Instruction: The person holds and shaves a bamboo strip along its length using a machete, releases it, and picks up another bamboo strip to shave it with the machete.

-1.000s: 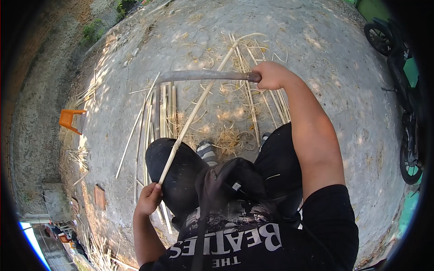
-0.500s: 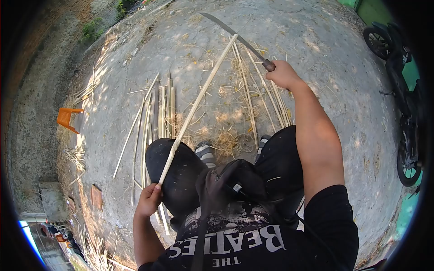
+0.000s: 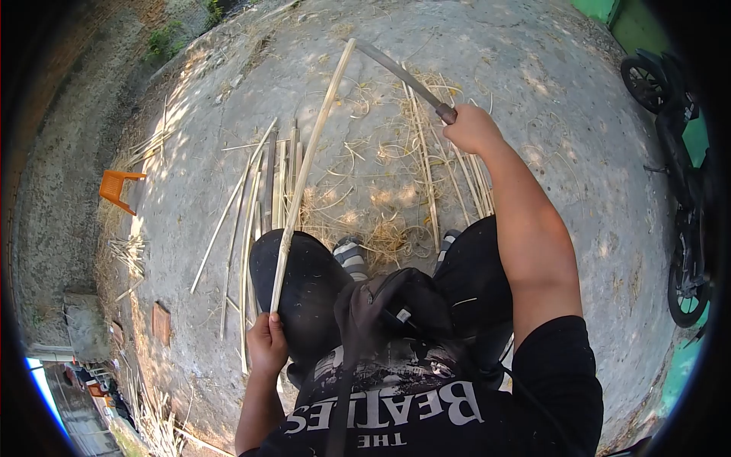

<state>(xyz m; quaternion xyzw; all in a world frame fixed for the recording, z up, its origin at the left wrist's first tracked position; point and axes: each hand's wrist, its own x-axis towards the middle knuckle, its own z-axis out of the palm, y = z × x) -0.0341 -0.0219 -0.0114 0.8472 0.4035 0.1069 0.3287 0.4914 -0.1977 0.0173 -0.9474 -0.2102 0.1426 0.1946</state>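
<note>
My left hand (image 3: 267, 342) grips the near end of a long pale bamboo strip (image 3: 314, 145). The strip slants up and forward across my knee. My right hand (image 3: 474, 129) is closed round the dark handle of a machete (image 3: 402, 75), held out in front of me. Its long grey blade points up and left, and its tip end meets or overlaps the strip's far end; whether they touch I cannot tell. Left of my knee lies a bundle of bamboo strips (image 3: 250, 202). More thin strips (image 3: 422, 164) lie on the ground beyond my right foot.
Curly shavings (image 3: 384, 240) cover the concrete ground (image 3: 563, 206) between my feet. An orange plastic stool (image 3: 119, 189) and a brick (image 3: 161, 324) are at the left. A motorcycle (image 3: 674, 167) stands along the right side. More split pieces (image 3: 161, 426) lie at lower left.
The bamboo strip's far end has swung left and up, and my left hand has shifted slightly right. The machete has moved so its tip end is at the strip's far end instead of extending past it.
</note>
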